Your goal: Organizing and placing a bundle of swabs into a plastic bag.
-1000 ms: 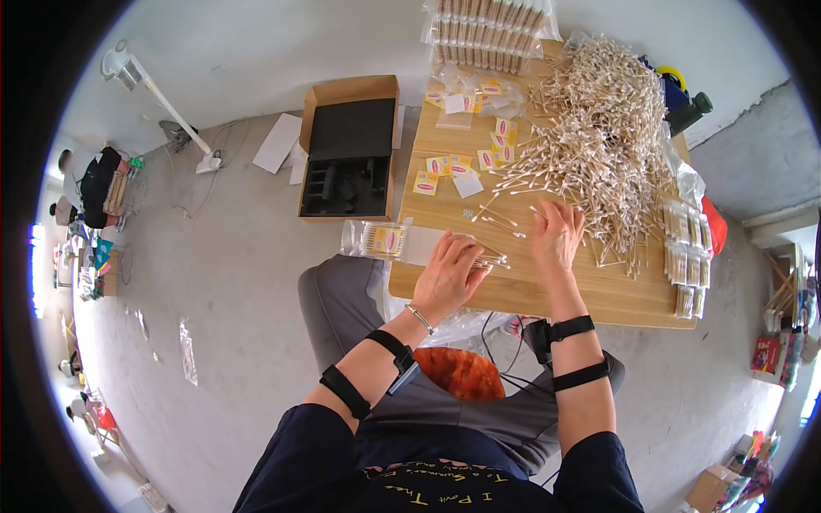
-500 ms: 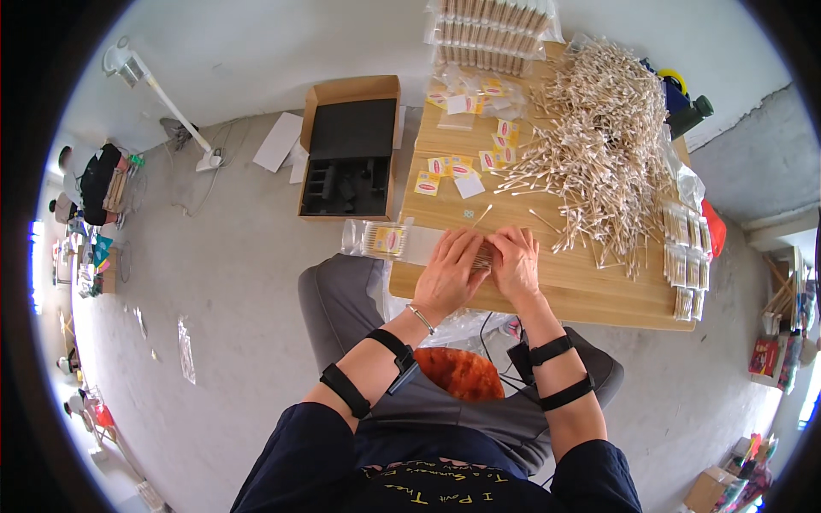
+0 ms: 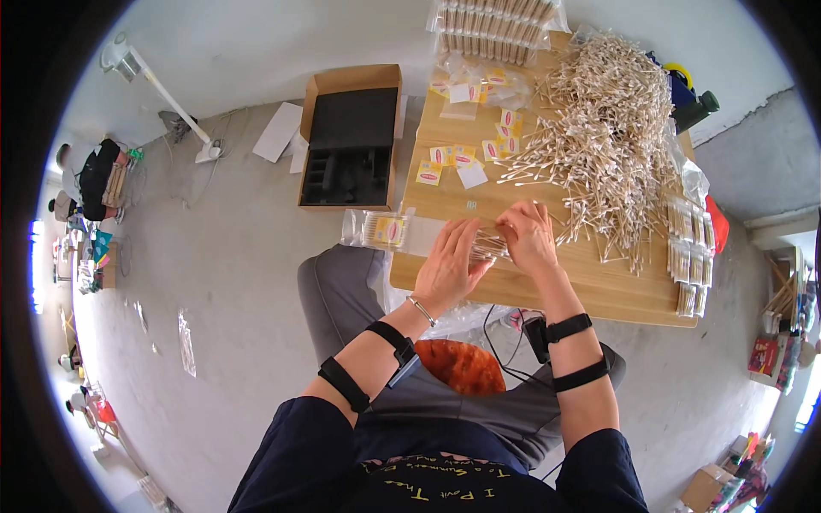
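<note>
My left hand (image 3: 451, 265) and my right hand (image 3: 528, 237) meet over the near left part of a wooden table (image 3: 556, 286). Together they grip a small bundle of cotton swabs (image 3: 489, 246) held between the fingers. Just left of my left hand lies a clear plastic bag (image 3: 389, 231) with a yellow label, hanging over the table's edge. A large loose heap of cotton swabs (image 3: 603, 137) spreads across the table beyond my right hand.
Small yellow labels (image 3: 453, 158) lie scattered on the table's far left. Filled packs of swabs (image 3: 688, 256) line the right edge, and more packs (image 3: 496, 26) sit at the far end. An open cardboard box (image 3: 351, 137) with black foam stands on the grey floor to the left.
My right hand drew back from the swab heap toward my left hand. Both hands now close together on a bundle of swabs.
</note>
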Available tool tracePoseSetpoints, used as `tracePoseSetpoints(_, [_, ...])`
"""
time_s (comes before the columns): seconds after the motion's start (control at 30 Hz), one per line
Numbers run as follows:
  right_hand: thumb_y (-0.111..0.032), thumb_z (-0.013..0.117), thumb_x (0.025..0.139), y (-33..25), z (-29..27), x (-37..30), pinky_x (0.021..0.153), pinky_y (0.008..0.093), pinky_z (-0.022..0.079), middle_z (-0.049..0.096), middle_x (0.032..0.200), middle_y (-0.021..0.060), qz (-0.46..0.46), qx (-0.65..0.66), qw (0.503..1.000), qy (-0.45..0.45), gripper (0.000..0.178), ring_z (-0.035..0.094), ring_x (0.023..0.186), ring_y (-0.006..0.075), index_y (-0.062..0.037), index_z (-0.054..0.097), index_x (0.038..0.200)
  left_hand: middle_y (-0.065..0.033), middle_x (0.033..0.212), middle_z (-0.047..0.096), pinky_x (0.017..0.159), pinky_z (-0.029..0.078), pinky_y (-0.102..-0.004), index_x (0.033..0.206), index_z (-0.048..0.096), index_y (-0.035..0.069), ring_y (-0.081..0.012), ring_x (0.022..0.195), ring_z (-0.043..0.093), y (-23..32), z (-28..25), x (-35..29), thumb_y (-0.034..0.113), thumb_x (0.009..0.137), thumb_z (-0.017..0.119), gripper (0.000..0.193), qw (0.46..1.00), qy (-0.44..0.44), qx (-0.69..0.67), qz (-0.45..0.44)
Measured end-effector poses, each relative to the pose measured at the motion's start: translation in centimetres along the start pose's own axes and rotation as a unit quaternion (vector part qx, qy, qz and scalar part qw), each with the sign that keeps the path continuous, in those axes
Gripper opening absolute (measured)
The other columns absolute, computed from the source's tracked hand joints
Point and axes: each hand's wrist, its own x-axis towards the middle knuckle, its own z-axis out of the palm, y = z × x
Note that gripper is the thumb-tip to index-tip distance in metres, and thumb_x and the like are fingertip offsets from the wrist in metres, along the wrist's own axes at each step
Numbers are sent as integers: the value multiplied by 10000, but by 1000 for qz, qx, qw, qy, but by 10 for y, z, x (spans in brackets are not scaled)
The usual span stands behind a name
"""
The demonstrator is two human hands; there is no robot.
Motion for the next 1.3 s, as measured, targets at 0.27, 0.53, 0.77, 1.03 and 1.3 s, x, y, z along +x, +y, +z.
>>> tracePoseSetpoints(0.27, [-114,654,878,-19,-2,-31,1114,494,353,572,1325,145,50,2,998,44,388,463,1282,374,-50,609,1258,-231,1395,529,1136,388,-460,1434,418,-7,-411,1358,459,-10,0,-2,145,919,673,595,995,13,-76,-60])
tracePoseSetpoints(0.53, [-514,541,959,-56,36,-54,1248,520,118,242,1635,229,15,-167,984,-65,845,180,1542,364,47,294,1541,-265,1402,552,1104,422,-411,1470,389,-28,-370,1323,546,-14,-1,-1,71,1042,444,443,977,118,-172,-42])
tracePoseSetpoints(0.77, [-578,553,931,-56,38,-38,1246,531,111,237,1638,228,42,-192,978,-74,914,166,1546,361,46,292,1545,-264,1407,552,1104,426,-402,1471,393,-36,-354,1329,548,-15,1,-3,84,1054,428,436,975,132,-175,-40])
tracePoseSetpoints(1.03, [-526,546,950,-55,38,-50,1252,528,82,209,1658,196,19,-164,982,-91,881,145,1555,335,24,244,1568,-253,1407,556,1102,429,-402,1463,411,-31,-349,1327,550,-17,3,-2,101,1062,431,423,973,139,-179,-50])
tracePoseSetpoints(1.3, [-92,558,961,-30,29,-51,1213,474,234,394,1546,219,99,135,978,124,598,350,1453,366,27,347,1508,-226,1460,514,1137,378,-405,1494,381,-16,-356,1364,495,-13,1,-2,147,1080,419,446,953,151,-248,-89])
